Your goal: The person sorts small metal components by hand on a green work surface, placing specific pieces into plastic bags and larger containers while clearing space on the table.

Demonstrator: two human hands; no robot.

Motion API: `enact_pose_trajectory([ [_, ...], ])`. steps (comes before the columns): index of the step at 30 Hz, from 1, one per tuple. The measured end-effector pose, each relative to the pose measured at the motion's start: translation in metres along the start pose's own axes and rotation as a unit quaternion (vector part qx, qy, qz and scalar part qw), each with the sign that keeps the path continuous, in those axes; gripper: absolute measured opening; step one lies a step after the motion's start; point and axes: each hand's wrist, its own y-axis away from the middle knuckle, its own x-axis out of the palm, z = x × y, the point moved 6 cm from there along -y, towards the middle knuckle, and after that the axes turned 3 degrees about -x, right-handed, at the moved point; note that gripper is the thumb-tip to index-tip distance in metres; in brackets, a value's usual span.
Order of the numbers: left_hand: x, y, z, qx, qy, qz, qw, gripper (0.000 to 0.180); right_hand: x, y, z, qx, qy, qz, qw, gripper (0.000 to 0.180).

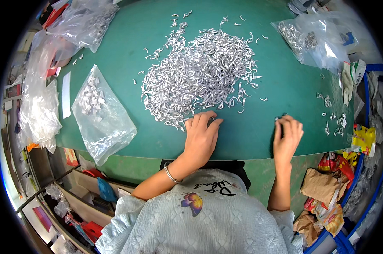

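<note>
A broad heap of small curved silver metal pieces (200, 70) covers the middle of the green table. At its near edge is my left hand (200, 137), fingers bent, with a curved silver piece (211, 120) between the thumb and a finger. Other fingertips of this hand touch the heap. My right hand (287, 136) rests low over the table, apart from the heap on its right. Its fingers are curled together, and a bit of silver metal (277, 118) shows at the fingertips; most of it is hidden.
On the left lies a clear plastic bag (107, 127) with small pale pieces, beside a white strip (66, 94). Bags of metal parts (299, 40) stand at the far right, near a glove (347, 82). Loose metal rings (338, 122) are scattered by the right edge.
</note>
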Motion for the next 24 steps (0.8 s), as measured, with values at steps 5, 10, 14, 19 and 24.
enact_pose_trajectory([
  [5,0.004,-0.004,-0.011,-0.002,0.026,0.007,1.000,0.041,0.005,-0.024,0.003,-0.013,-0.033,-0.055,0.998,0.021],
  [10,0.010,-0.009,-0.024,0.008,-0.001,0.006,1.000,0.041,0.032,-0.039,0.025,-0.076,-0.097,0.002,0.992,0.015],
  [14,0.006,-0.009,-0.017,0.000,-0.010,0.001,1.000,0.040,0.024,-0.011,0.041,-0.090,-0.166,0.040,0.981,0.011],
  [19,0.018,-0.014,-0.023,0.014,-0.017,0.028,0.999,0.042,0.008,-0.011,0.015,-0.019,-0.120,-0.006,0.993,0.016],
  [24,0.039,-0.023,-0.035,0.059,-0.086,0.077,0.992,0.044,0.000,-0.001,-0.035,0.103,-0.009,-0.029,0.994,0.027],
])
